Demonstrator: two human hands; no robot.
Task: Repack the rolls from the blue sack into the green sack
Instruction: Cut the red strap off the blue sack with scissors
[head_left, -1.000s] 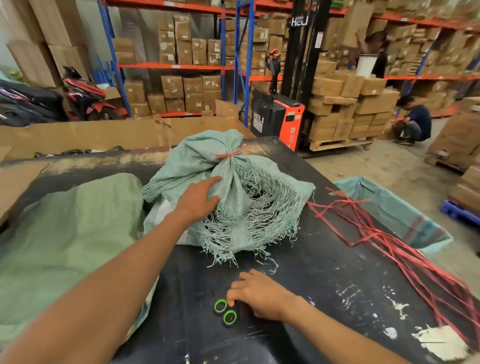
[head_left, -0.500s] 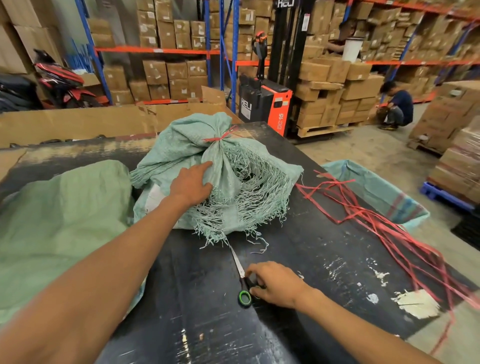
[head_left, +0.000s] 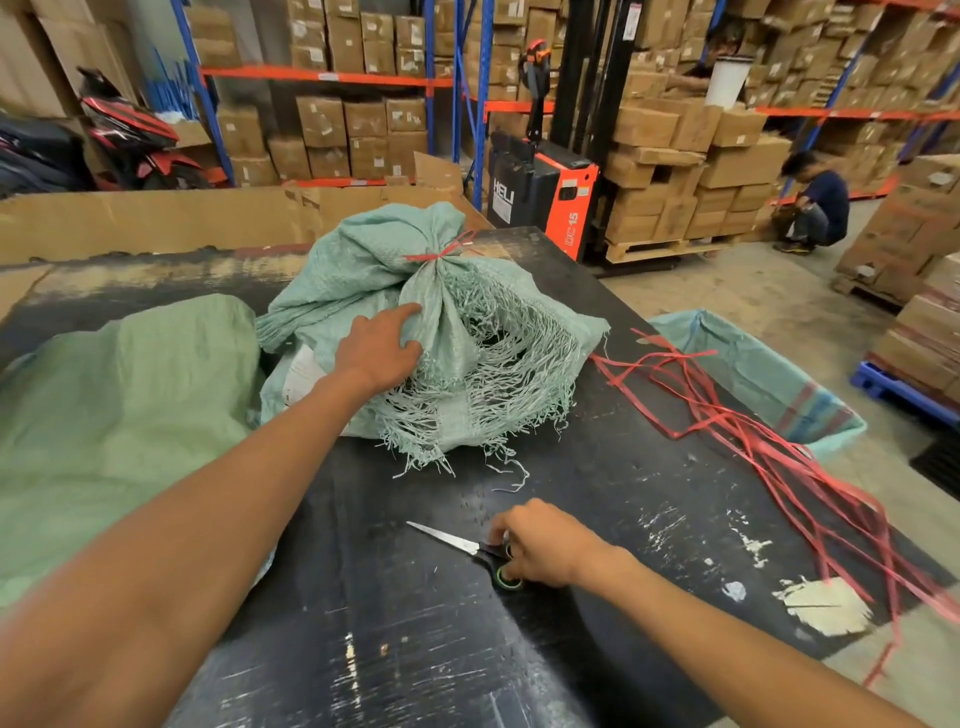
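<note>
A blue-green woven sack (head_left: 363, 260) with a frayed open edge lies on the black table (head_left: 623, 493), its neck tied by a red strip (head_left: 441, 252). My left hand (head_left: 379, 351) presses on the sack just below the tie, fingers gripping the fabric. A green sack (head_left: 119, 405) lies flat at the left. My right hand (head_left: 545, 545) holds the handles of black scissors with green-lined loops (head_left: 467, 548), blades pointing left on the table. No rolls show; a white patch peeks through the sack by my left wrist.
Loose red strips (head_left: 753, 415) trail over the table's right side. A blue-lined bin (head_left: 753, 374) stands beside the table. An orange stacker (head_left: 550, 197), racks of cartons and a crouching person (head_left: 815, 202) are behind. Cardboard sheets (head_left: 156, 218) line the far table edge.
My right hand has taken hold of the scissors and turned them, so the blades now point left. My left hand stays on the sack.
</note>
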